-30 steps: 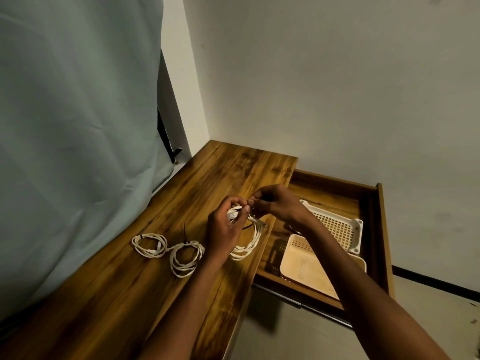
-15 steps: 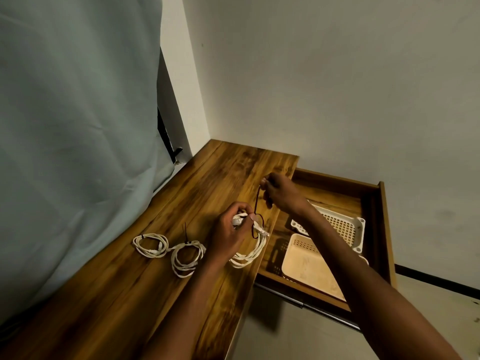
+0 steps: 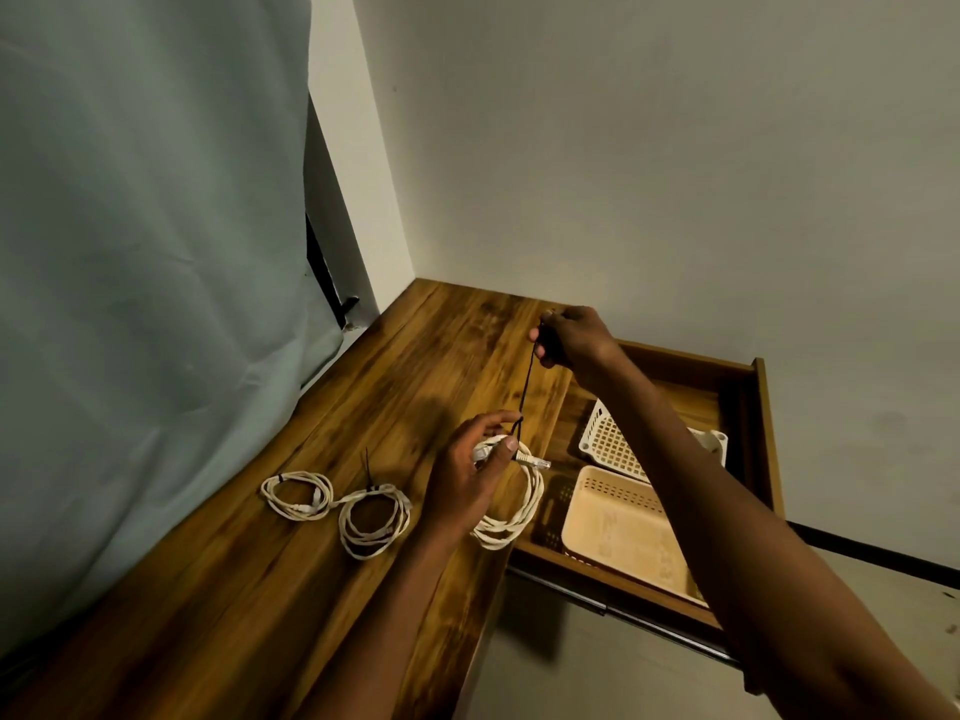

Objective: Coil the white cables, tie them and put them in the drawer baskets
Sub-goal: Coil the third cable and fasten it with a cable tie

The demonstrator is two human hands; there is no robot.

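My left hand [image 3: 470, 472] grips a coiled white cable [image 3: 511, 522] near the wooden table's right edge, thumb and fingers pinching its top by the plug. A thin black tie [image 3: 527, 381] runs taut from that coil up to my right hand [image 3: 569, 340], which pinches its free end above the table. Two more coiled white cables lie on the table to the left, one [image 3: 297, 495] farther left and one [image 3: 373, 521] with a black tie sticking up. The open drawer [image 3: 756, 402] on the right holds a white mesh basket [image 3: 615, 444] and a cream basket [image 3: 618, 522].
The wooden table [image 3: 322, 605] stands in a corner, with a pale curtain [image 3: 140, 283] along its left side and a white wall behind. The drawer juts out past the table's right edge over the floor.
My right hand has pulled away upward and toward the wall, drawing the black tie long and taut. My left hand stays on the coil, a little lower and nearer the table.
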